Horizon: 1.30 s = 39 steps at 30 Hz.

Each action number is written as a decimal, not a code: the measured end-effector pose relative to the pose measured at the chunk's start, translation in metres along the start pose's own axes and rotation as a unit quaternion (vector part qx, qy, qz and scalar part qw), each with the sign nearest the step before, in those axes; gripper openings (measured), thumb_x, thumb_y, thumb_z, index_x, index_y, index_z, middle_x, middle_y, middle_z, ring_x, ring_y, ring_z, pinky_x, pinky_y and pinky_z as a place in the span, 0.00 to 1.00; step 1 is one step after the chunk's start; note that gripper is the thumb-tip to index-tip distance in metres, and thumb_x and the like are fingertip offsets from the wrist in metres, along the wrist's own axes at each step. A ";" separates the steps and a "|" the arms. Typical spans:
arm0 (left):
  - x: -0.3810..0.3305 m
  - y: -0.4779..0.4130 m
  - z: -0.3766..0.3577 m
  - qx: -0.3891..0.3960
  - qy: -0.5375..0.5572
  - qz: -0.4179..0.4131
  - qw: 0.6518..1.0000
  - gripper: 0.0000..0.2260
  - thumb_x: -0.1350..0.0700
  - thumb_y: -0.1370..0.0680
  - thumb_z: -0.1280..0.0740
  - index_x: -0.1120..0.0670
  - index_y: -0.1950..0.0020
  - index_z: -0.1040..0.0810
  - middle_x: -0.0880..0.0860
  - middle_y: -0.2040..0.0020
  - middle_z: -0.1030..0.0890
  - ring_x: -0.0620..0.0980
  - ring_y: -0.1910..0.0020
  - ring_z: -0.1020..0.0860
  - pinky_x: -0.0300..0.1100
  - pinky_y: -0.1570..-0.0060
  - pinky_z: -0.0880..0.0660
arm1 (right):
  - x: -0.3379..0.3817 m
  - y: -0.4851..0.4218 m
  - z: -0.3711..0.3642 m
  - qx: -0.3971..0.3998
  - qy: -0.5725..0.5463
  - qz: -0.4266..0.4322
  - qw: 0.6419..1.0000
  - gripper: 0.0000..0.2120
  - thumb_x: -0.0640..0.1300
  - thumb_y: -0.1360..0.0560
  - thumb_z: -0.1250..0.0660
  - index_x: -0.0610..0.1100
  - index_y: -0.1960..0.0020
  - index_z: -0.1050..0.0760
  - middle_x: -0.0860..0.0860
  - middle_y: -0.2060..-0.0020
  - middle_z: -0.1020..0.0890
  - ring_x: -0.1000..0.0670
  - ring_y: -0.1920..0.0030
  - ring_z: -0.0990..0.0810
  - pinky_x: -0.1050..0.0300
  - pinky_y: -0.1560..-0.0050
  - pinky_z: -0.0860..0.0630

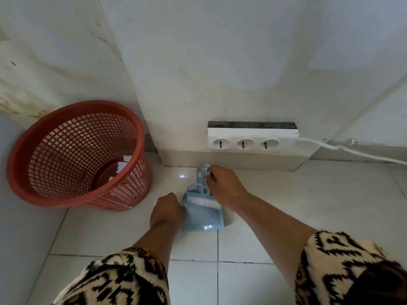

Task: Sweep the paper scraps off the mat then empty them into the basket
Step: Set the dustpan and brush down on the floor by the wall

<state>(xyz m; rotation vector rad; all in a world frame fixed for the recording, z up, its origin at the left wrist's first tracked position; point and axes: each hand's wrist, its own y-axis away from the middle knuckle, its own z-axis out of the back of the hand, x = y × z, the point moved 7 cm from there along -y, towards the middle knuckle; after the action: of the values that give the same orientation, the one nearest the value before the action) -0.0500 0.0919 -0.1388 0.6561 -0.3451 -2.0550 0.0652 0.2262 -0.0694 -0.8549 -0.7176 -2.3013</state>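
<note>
A light blue dustpan [201,220] lies flat on the white floor tiles, its handle pointing at the wall. A small blue brush [203,200] with white bristles rests across the pan. My right hand [224,187] is closed around the brush handle near its tip. My left hand [167,211] presses on the pan's left edge with the fingers curled. The red mesh basket [24,150] stands in the left corner, and a few white paper scraps [122,166] lie at its bottom. No mat is in view.
A white power strip [253,140] with three sockets leans against the wall right behind the dustpan, and its white cable [352,151] runs off to the right. Walls close the space at the back and on the left.
</note>
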 end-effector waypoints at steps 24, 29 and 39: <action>-0.004 -0.024 0.014 -0.034 -0.008 -0.044 0.998 0.08 0.58 0.24 0.34 0.58 0.47 0.20 0.58 0.46 0.19 0.57 0.46 0.20 0.45 0.52 0.25 | 0.003 -0.041 -0.001 -0.063 -0.043 -0.028 0.997 0.07 0.34 0.24 0.35 0.43 0.59 0.25 0.54 0.67 0.23 0.59 0.69 0.27 0.74 0.71 0.32; -0.008 -0.023 0.020 -0.023 -0.024 -0.057 0.998 0.10 0.55 0.26 0.32 0.56 0.46 0.20 0.56 0.45 0.19 0.56 0.44 0.21 0.46 0.50 0.25 | -0.005 -0.037 0.004 -0.090 -0.023 -0.039 0.995 0.06 0.37 0.23 0.33 0.37 0.48 0.21 0.44 0.55 0.17 0.46 0.55 0.20 0.57 0.51 0.24; -0.020 -0.008 0.033 -0.018 -0.056 -0.063 0.996 0.12 0.53 0.26 0.32 0.54 0.45 0.24 0.55 0.45 0.20 0.55 0.47 0.21 0.42 0.57 0.28 | -0.044 0.004 0.016 -0.112 0.002 -0.095 0.989 0.09 0.43 0.21 0.35 0.45 0.42 0.21 0.46 0.48 0.19 0.51 0.52 0.22 0.62 0.50 0.29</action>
<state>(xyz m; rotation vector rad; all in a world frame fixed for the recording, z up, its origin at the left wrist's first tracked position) -0.0655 0.1126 -0.1094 0.5547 -0.3388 -2.2183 0.1019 0.2477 -0.0891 -0.9139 -0.5662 -2.5894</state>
